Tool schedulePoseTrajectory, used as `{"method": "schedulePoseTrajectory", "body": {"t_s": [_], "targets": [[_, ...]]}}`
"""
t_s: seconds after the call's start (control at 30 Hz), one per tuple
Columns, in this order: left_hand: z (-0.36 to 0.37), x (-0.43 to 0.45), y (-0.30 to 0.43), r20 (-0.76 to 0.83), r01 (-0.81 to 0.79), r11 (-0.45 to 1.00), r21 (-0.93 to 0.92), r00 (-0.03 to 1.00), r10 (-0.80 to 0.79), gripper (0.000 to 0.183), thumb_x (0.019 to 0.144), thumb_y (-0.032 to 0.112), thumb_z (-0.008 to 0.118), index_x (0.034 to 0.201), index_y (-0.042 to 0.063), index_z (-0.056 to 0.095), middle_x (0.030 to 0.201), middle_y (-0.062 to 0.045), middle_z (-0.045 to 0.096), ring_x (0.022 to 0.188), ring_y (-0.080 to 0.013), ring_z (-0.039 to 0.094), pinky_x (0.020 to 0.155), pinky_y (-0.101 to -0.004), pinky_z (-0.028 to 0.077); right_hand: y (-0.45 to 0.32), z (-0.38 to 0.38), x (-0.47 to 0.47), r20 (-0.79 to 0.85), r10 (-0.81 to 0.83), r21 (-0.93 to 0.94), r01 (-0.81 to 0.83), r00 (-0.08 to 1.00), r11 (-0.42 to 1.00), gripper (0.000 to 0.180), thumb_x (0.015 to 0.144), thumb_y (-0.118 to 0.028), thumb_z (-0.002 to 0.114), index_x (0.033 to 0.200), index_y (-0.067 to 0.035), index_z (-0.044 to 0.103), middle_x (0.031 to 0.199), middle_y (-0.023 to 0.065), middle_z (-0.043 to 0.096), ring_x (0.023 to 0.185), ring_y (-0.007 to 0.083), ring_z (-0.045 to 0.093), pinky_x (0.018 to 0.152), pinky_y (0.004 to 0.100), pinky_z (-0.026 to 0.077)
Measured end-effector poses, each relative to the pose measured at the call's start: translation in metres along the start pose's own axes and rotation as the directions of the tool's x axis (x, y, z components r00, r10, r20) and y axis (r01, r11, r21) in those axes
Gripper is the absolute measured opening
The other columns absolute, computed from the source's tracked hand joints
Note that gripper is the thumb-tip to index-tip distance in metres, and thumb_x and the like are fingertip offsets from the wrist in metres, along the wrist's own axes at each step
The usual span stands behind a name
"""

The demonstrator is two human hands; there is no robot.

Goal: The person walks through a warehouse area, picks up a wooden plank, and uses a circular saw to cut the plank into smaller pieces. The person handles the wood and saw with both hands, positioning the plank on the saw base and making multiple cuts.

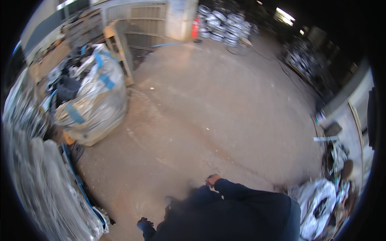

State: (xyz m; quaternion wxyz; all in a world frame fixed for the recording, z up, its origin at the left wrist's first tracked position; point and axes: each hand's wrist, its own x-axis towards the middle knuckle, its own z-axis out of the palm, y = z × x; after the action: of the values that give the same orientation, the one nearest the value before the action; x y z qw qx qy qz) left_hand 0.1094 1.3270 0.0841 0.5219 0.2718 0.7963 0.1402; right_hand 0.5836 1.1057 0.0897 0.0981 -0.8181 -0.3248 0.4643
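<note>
My right hand [213,179] hangs in front of my dark sleeve, with its fingers curled; blur hides whether anything is in it. Lower and to the left, my left hand [145,224] looks dark, perhaps gloved, and its grip is unclear. Both hands are above the dusty concrete floor [217,99] and apart from the objects around it. Nearest to my left hand is a stack wrapped in clear plastic film [54,186], along the left side.
A large white woven bulk bag [102,102] with dark scrap stands at left, beside a wooden pallet [119,48] on edge. Shiny metal wheel rims [224,25] are piled at the back, near a red fire extinguisher [195,27]. An open white sack [316,208] sits at right.
</note>
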Motion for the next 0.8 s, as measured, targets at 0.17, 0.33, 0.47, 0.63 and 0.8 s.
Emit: {"method": "schedulePoseTrajectory", "body": {"t_s": [0.17,0.33,0.47,0.63,0.8], "targets": [[0.013,0.01,0.012,0.132,-0.291,0.852,0.436,0.957,0.259,0.022,0.083,0.016,0.057,0.085,-0.005,0.065,0.057,-0.017,0.057,0.049,-0.0298,0.059,0.044,-0.0419,0.05,0.001,0.019,-0.035,-0.067,0.074,-0.071,-0.079,0.995,0.994,0.023,0.084,-0.028,0.061,0.083,-0.01,0.076,0.078,0.0088,0.072,0.072,0.0237,0.069,0.066,0.0389,0.055],[0.073,0.008,0.055,0.328,-0.444,0.685,0.578,0.895,0.303,0.021,0.082,0.014,0.057,0.087,-0.004,0.065,0.06,-0.016,0.058,0.05,-0.0294,0.058,0.045,-0.0416,0.049,0.068,0.089,-0.01,-0.041,0.526,0.709,-0.346,0.849,0.615,0.027,0.084,-0.028,0.058,0.084,-0.008,0.077,0.086,0.0143,0.074,0.084,0.0294,0.071,0.076,0.0414,0.056],[0.155,-0.009,0.101,0.503,-0.585,0.519,0.623,0.808,0.306,0.02,0.082,0.013,0.057,0.088,-0.004,0.065,0.062,-0.016,0.058,0.051,-0.029,0.058,0.045,-0.0415,0.049,0.127,0.129,-0.025,-0.304,0.64,0.586,-0.391,0.705,0.709,0.031,0.088,-0.028,0.053,0.081,-0.009,0.077,0.076,0.0101,0.074,0.074,0.0252,0.073,0.07,0.0388,0.057],[0.247,-0.042,0.142,0.667,-0.717,0.344,0.606,0.694,0.273,0.019,0.081,0.011,0.057,0.09,-0.004,0.065,0.065,-0.016,0.059,0.052,-0.0286,0.058,0.046,-0.0413,0.049,0.135,0.091,-0.159,0.112,0.805,0.955,-0.288,0.582,0.076,0.033,0.091,-0.027,0.05,0.083,-0.008,0.076,0.076,0.0079,0.075,0.07,0.0182,0.074,0.067,0.0345,0.058],[0.313,-0.062,0.162,0.75,-0.781,0.225,0.582,0.623,0.222,0.019,0.08,0.009,0.057,0.092,-0.004,0.065,0.068,-0.015,0.059,0.053,-0.0282,0.058,0.047,-0.041,0.048,0.138,0.142,-0.215,0.281,0.825,0.949,-0.017,0.49,-0.313,0.028,0.092,-0.022,0.051,0.095,-0.005,0.073,0.089,0.0076,0.075,0.077,0.02,0.074,0.068,0.0338,0.058]]}}
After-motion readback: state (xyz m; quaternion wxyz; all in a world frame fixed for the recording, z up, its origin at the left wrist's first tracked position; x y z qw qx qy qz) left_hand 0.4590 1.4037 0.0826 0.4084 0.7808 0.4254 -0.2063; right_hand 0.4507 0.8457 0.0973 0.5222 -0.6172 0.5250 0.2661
